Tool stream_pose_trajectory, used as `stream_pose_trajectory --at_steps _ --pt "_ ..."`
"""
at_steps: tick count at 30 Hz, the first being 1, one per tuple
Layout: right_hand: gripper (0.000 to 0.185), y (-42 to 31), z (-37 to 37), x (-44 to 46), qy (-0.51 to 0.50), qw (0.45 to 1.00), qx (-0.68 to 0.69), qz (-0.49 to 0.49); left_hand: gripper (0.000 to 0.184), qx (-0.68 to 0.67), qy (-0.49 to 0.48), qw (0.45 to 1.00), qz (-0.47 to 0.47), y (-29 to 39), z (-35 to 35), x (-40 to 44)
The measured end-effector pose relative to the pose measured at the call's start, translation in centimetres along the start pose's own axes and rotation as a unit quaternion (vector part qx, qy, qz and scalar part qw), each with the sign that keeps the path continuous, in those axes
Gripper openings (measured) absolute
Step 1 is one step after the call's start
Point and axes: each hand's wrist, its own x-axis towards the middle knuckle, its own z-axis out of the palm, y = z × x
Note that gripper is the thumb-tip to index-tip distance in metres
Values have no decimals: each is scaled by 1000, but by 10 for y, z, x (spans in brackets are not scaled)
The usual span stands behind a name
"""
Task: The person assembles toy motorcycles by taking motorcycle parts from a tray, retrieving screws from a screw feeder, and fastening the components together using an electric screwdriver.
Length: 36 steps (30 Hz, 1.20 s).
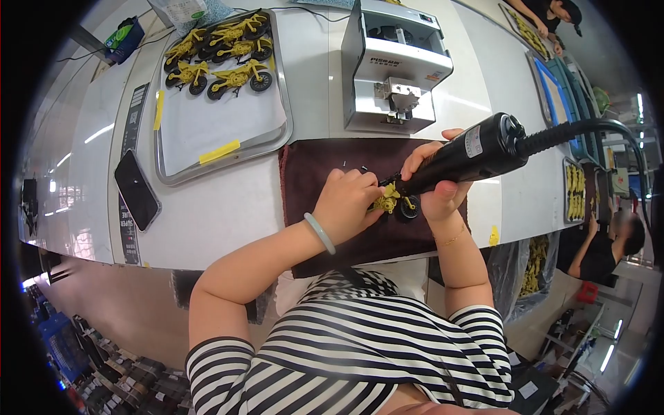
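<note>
My left hand point(346, 200), with a pale bangle on the wrist, pinches a small yellow toy motorcycle point(391, 200) with black wheels over a dark maroon cloth point(311, 166). Wrapped around a thick black electric screwdriver point(460, 158) is my right hand point(437, 190). The screwdriver lies nearly level, its front end at the motorcycle and its cable running off to the right. Where its tip meets the toy is hard to make out. Small dark bits, possibly screws point(364, 168), lie on the cloth near my left fingers.
Several yellow motorcycles point(235, 50) stand in a metal tray point(289, 117) at the back left. A phone point(137, 190) lies left of it. Behind the cloth stands a grey benchtop machine point(398, 66). Two other people point(609, 242) point(550, 17) are at the right.
</note>
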Motion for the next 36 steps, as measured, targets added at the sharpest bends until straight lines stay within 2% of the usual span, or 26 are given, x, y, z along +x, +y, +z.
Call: stream_pose_trajectory --at_steps 9,10,14,15,28,31,34,36 --pt "87 -10 -2 24 -21 1000 16 6 28 -5 9 1000 13 -2 2 -1" --pt "88 -15 -3 37 -25 999 -3 -41 28 4 7 1000 21 -1 1 0" --pt "65 -23 -3 94 47 982 -26 -182 28 26 26 999 35 2 -4 0" --pt "46 -19 -1 105 48 975 38 -213 28 26 26 999 25 2 -4 0" --pt "44 -2 8 112 44 981 53 -183 31 30 27 999 20 4 -4 1" --pt "47 -10 4 81 37 985 99 -134 31 27 24 999 33 2 -3 1" --pt "54 -23 -5 42 43 989 65 -124 31 39 17 999 31 3 -4 3" --pt "92 -32 -8 21 66 994 -22 -79 30 34 21 999 31 3 -2 2"
